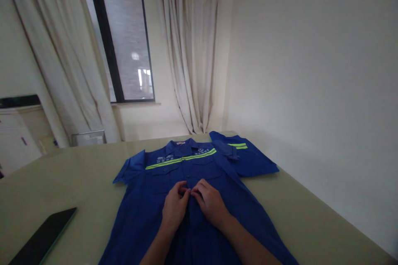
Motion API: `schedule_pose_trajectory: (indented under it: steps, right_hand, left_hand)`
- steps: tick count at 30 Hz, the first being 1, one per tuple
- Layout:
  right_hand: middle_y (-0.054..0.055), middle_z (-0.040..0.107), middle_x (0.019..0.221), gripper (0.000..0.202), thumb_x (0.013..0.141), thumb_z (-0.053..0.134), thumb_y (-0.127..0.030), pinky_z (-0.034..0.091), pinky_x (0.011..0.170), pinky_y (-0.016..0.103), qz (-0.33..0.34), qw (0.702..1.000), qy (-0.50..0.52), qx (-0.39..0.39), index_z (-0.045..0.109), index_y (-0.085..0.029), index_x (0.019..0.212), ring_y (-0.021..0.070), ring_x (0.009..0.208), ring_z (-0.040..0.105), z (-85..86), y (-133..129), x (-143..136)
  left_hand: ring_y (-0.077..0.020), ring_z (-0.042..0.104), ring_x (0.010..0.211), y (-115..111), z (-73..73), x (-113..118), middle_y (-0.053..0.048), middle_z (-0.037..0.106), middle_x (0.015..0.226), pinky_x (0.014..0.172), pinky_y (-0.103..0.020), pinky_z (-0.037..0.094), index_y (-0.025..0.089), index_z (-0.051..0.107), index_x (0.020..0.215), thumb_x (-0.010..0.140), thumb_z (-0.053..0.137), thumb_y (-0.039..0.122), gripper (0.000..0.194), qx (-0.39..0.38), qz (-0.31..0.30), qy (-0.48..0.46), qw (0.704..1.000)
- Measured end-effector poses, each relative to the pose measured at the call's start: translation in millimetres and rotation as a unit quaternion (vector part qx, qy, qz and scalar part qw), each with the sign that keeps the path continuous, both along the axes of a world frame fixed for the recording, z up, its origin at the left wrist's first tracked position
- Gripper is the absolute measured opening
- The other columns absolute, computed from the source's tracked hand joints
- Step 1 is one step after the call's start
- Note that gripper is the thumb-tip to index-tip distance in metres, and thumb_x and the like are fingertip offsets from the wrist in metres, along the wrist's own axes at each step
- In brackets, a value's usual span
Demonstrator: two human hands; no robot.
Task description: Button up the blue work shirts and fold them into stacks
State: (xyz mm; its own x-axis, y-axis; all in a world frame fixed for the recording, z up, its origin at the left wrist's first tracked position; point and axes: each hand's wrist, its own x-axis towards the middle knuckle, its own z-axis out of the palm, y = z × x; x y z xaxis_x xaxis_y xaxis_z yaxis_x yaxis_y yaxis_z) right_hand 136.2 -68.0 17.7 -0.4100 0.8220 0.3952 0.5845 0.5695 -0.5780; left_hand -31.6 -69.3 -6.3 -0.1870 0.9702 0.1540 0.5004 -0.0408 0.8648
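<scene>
"Where's the blue shirt point(186, 174)?"

"It lies flat in the middle of the table point(93, 190)."

"And the hands?"

"The left hand point(176, 203) and right hand point(211, 203) look pinched almost closed on its front. I can't tell what hides under the fingertips."

"What could go wrong?"

"A loose pinch could let the cloth slip, I think. A hard tug could wrinkle it."

"Is there room?"

"Lots on the left, up to the black tablet point(46, 236). On the far right there's more blue cloth point(255, 159), and the wall point(311, 91) runs along the table's right edge."
</scene>
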Motion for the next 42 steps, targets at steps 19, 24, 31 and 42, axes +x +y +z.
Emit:
schedule_pose_trajectory:
  steps: [19,24,31,42]
  right_hand:
    - [0.001,0.068,0.096,0.01,0.09,0.065,-0.016,0.044,0.078,0.023,0.052,0.995,0.044,-0.072,0.073,-0.022,0.091,0.0147,0.087,0.063,-2.9,11,6]
    - [0.001,0.066,0.095,0.003,0.091,0.067,-0.023,0.044,0.075,0.024,-0.024,0.998,0.007,-0.062,0.07,-0.021,0.092,0.0157,0.085,0.062,-7.1,13,7]
    - [0.002,0.067,0.095,0.012,0.096,0.062,-0.03,0.042,0.079,0.025,-0.069,0.995,-0.064,-0.032,0.067,-0.021,0.09,0.0166,0.09,0.063,-6.6,11,2]
    - [0.004,0.071,0.094,0.03,0.095,0.052,-0.031,0.042,0.075,0.031,-0.134,0.981,-0.125,-0.066,0.062,-0.029,0.123,0.0233,0.091,0.068,19.0,18,-5]
  left_hand:
    - [-0.0198,0.072,0.099,-4,-0.2,-6,-0.006,0.074,0.107,0.091,-0.032,0.054,0.021,0.059,0.128,0.08,0.05,0.018,0.049,0.056,-0.131,-0.055,0.988]
    - [-0.0207,0.071,0.101,-7,0.8,-2,-0.006,0.074,0.106,0.091,-0.032,0.052,0.023,0.054,0.132,0.087,0.05,0.016,0.045,0.047,-0.107,0.079,0.99]
    - [-0.02,0.071,0.102,-6,2.7,1,-0.005,0.072,0.104,0.089,-0.03,0.05,0.025,0.051,0.103,0.091,0.049,0.018,0.014,0.054,-0.065,0.09,0.992]
    - [-0.0206,0.064,0.104,-45,13.0,7,-0.003,0.069,0.106,0.093,-0.031,0.045,0.024,0.058,0.104,0.086,0.053,0.013,0.022,0.039,-0.123,0.178,0.976]
